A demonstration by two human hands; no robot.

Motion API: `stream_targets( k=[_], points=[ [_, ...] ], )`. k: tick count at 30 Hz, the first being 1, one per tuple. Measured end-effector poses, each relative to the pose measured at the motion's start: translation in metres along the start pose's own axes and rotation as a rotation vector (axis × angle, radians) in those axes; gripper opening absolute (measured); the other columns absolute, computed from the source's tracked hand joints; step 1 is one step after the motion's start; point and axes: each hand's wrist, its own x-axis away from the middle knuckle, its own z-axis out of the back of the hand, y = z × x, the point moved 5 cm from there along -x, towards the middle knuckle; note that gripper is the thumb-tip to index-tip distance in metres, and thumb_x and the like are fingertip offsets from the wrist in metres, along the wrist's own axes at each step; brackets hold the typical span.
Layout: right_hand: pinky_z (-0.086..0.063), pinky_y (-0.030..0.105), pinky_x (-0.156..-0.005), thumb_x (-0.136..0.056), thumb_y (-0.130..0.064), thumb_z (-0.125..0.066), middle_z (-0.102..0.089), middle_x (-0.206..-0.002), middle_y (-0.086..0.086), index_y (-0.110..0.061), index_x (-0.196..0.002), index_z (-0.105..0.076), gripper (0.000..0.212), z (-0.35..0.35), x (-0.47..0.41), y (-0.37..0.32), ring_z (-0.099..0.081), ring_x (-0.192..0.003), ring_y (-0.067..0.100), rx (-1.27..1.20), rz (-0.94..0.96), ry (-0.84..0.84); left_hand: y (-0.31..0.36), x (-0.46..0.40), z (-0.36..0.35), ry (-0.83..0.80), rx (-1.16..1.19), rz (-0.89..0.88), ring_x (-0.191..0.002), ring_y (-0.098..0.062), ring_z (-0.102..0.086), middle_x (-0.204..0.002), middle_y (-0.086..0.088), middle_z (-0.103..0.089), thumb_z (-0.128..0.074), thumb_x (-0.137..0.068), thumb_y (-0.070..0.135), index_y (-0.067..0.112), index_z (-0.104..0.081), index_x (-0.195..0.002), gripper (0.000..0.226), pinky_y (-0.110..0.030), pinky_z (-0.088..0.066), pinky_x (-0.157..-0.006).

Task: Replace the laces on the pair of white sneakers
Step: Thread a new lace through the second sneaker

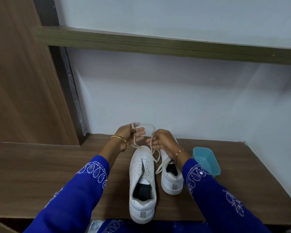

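**Both hands hold a lace above two white sneakers**

A white lace [152, 145] runs between the two hands, raised above the toes of the sneakers. One part goes up from the toe of the left sneaker [142, 184] into the left hand [127, 134], loops over its fingers and shows blurred at the top. Another part drops from the right hand [162, 140], curls in a loop over the gap between the shoes, and trails down across the right sneaker [171, 177].

The left hand's grip is closed round the lace, thumb and curled fingers pinching it. The right hand's grip also pinches the lace, fingers bent round it.

The left sneaker lies lengthwise on the brown wooden desk [57, 174], heel toward the person and jutting just over the near edge. Its eyelets look empty and the tongue is exposed. The right sneaker stands just beside it, set further back, partly hidden by the right forearm. Each heel carries a small grey tab; no writing or brand can be read on either.

A gold bangle [118, 137] sits on the left wrist, a thinner bracelet [179, 153] on the right. Both blue sleeves [84, 190] bear white embroidery.

A light blue plastic tub [207, 161] stands on the desk just right of the right forearm. Behind, a pale wall [158, 98] carries a wooden shelf [158, 42], and a brown wooden panel [23, 73] stands at the left.
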Motion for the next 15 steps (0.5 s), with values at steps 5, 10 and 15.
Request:
stream_targets(
  k=[5,10,15],
  points=[
    [-0.042,0.026,-0.048,-0.093,-0.011,-0.051,-0.044,-0.058,0.005,-0.008,-0.078,-0.054,0.015,0.03,-0.009,-0.025,-0.042,-0.046,0.014,-0.093,0.031,0.201,-0.001,-0.008,0.02,0.172,-0.223,0.038,-0.063,-0.022,-0.06,-0.077,-0.014,-0.06,-0.025,-0.099,0.005,0.003,-0.049,-0.106,0.025,-0.03,-0.052,-0.053],
    [-0.048,0.026,-0.055,-0.096,-0.011,-0.046,-0.053,-0.07,0.005,-0.013,-0.08,-0.055,0.018,0.032,-0.014,-0.068,-0.05,-0.057,0.015,-0.192,0.151,0.185,0.048,-0.012,0.025,0.25,-0.174,-0.438,-0.05,-0.012,-0.061,-0.073,-0.011,-0.06,-0.027,-0.093,-0.007,0.007,-0.049,-0.106,0.03,-0.022,-0.052,-0.055],
    [-0.055,0.032,-0.062,-0.099,-0.015,-0.04,-0.064,-0.077,0.013,-0.011,-0.082,-0.054,0.022,0.021,-0.014,-0.073,-0.062,-0.064,0.022,-0.217,0.128,0.116,0.048,-0.025,0.038,0.321,-0.618,-0.399,-0.073,-0.024,-0.061,-0.072,-0.007,-0.066,-0.039,-0.088,-0.004,0.002,-0.062,-0.101,0.027,-0.027,-0.046,-0.062]
  ],
)
